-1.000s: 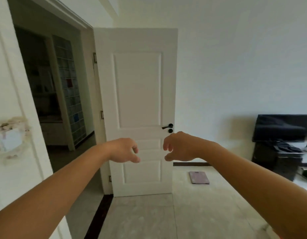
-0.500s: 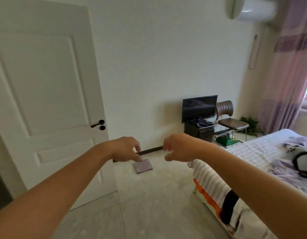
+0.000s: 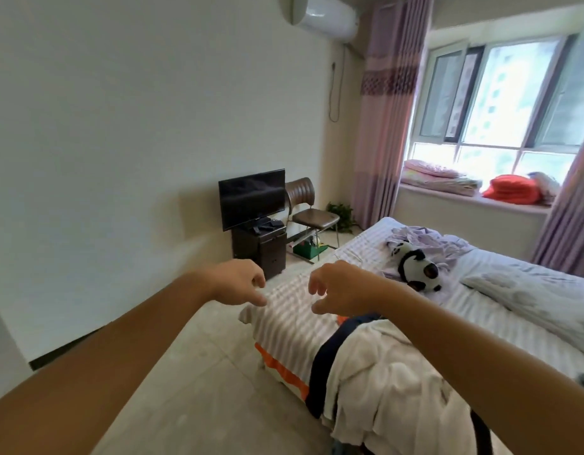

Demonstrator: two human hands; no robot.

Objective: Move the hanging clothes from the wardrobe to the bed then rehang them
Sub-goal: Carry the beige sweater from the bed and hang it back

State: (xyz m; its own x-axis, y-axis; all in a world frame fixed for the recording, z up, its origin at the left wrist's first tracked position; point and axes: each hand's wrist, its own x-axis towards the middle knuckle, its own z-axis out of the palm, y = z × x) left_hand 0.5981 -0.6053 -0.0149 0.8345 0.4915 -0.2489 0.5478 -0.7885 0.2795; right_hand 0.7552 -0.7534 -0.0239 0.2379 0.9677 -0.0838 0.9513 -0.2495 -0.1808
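Observation:
Both my arms reach forward at chest height. My left hand (image 3: 239, 282) and my right hand (image 3: 338, 289) hang side by side with loosely curled fingers and hold nothing. Below and in front of them is the bed (image 3: 500, 316) with a striped lilac sheet. A white garment with dark blue trim (image 3: 382, 382) lies over the bed's near corner, under my right forearm. A lilac garment (image 3: 425, 239) is crumpled further up the bed. The wardrobe is out of view.
A panda soft toy (image 3: 415, 266) lies on the bed. A television (image 3: 251, 198) on a dark cabinet (image 3: 262, 251) and a brown chair (image 3: 308, 211) stand by the far wall. Folded bedding (image 3: 438, 178) sits on the window ledge. Pale floor tiles (image 3: 185, 389) lie left of the bed.
The view has swung right, from the white door to the bed and window. Both hands kept their raised, loosely curled pose and hold nothing throughout.

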